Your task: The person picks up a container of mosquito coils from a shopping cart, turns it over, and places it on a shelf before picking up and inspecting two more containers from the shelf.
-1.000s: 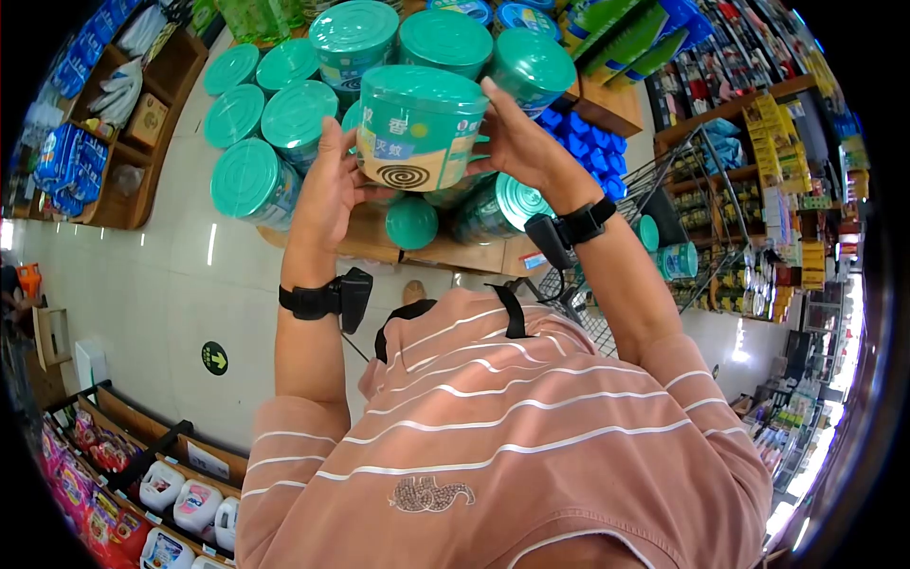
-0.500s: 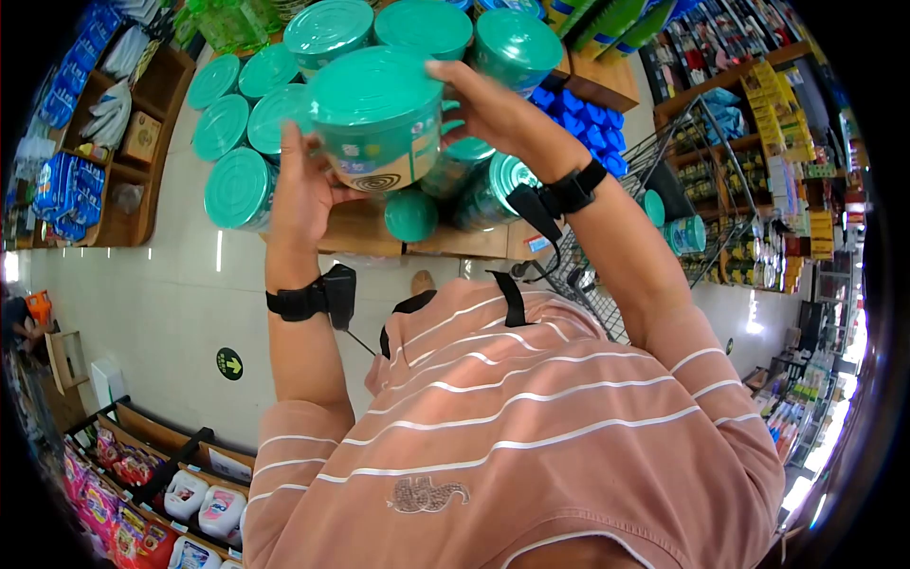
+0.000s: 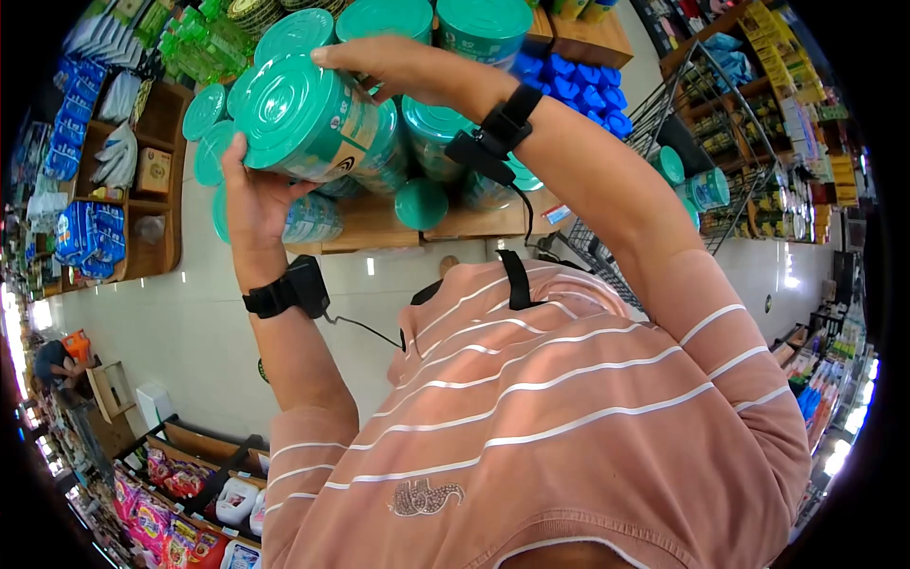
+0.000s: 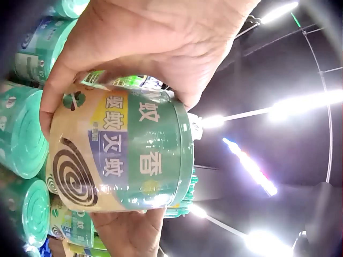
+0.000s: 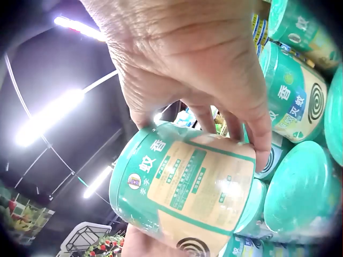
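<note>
Both hands hold a mosquito-coil tub [image 3: 284, 109] with a round green lid, raised in front of other tubs and tilted in the head view. My left hand [image 3: 254, 199] grips its near left side, the thumb at the lid's rim. From the far right side my right hand [image 3: 403, 66] grips it, thumb on the lid edge. In the left wrist view the label of the tub [image 4: 120, 152] shows a black spiral and large white characters. The right wrist view shows a panel of small print on the tub [image 5: 198, 182], with the right hand's fingers [image 5: 261, 136] around it.
Several like tubs [image 3: 483, 27] stand on a wooden display [image 3: 370, 226]. Blue items [image 3: 573, 90] sit behind at the right. A wire cart [image 3: 616, 261] holding tubs stands to the right. Wooden shelves [image 3: 169, 190] stand at the left, and bagged goods [image 3: 152, 517] fill a low rack.
The tub has moved left with both hands and turned, its lid now facing more toward the head camera. My right arm reaches farther across the display. The view has shifted slightly.
</note>
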